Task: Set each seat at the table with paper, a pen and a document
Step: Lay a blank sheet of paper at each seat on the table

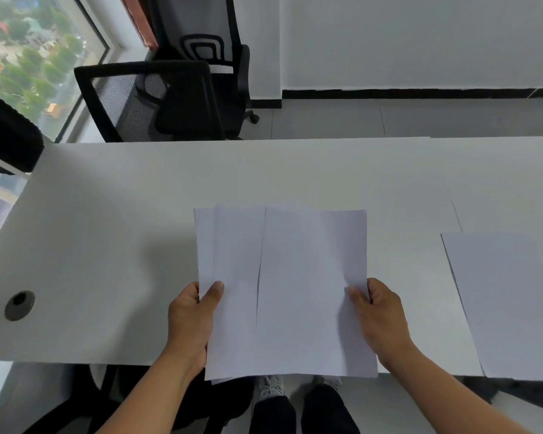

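Both hands gripping fanned sheets, white table

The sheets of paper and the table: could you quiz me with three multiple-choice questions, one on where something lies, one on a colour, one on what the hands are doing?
1. Where does the single sheet lie on the table?
A. right of the held sheets
B. left of them
C. on a chair

2. What colour are the chairs beyond the table?
A. red
B. black
C. white

3. What are both hands doing?
A. resting flat
B. pointing
C. gripping paper

Answers:
A, it lies near the right edge.
B, frames and seats are black.
C, the left hand and right hand pinch the held sheets.
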